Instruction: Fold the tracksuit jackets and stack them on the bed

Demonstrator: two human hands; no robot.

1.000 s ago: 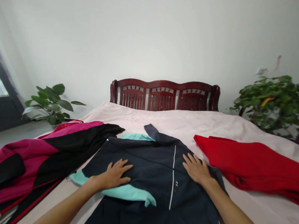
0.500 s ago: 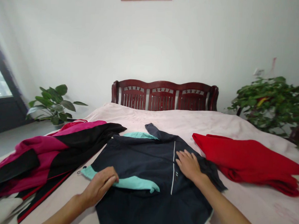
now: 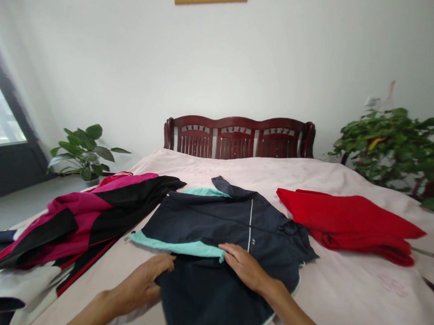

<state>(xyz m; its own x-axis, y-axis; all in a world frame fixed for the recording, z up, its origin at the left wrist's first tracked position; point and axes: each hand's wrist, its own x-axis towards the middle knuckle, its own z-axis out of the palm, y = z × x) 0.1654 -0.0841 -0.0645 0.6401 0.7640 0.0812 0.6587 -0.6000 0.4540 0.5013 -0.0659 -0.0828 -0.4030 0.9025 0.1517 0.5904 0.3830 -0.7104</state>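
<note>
A dark navy jacket (image 3: 206, 213) with a white stripe lies spread on the pink bed sheet. Its turquoise strip (image 3: 184, 248) crosses the lower half, above a dark lower panel (image 3: 211, 296). My left hand (image 3: 149, 279) is closed at the left edge of that panel, its fingertips pinching the fabric just under the turquoise strip. Flat on the jacket, fingers extended, my right hand (image 3: 244, 268) touches the right end of the strip.
Magenta and black clothes (image 3: 98, 211) are heaped on the left. A folded red garment (image 3: 350, 224) lies at the right. Beyond the bed sheet (image 3: 362, 311) stand a dark wooden headboard (image 3: 237, 139), a left plant (image 3: 82, 148) and a right plant (image 3: 392, 145).
My right hand has moved left and down from the white stripe to the turquoise strip's end. My left hand has moved off the strip to the dark panel's edge below it.
</note>
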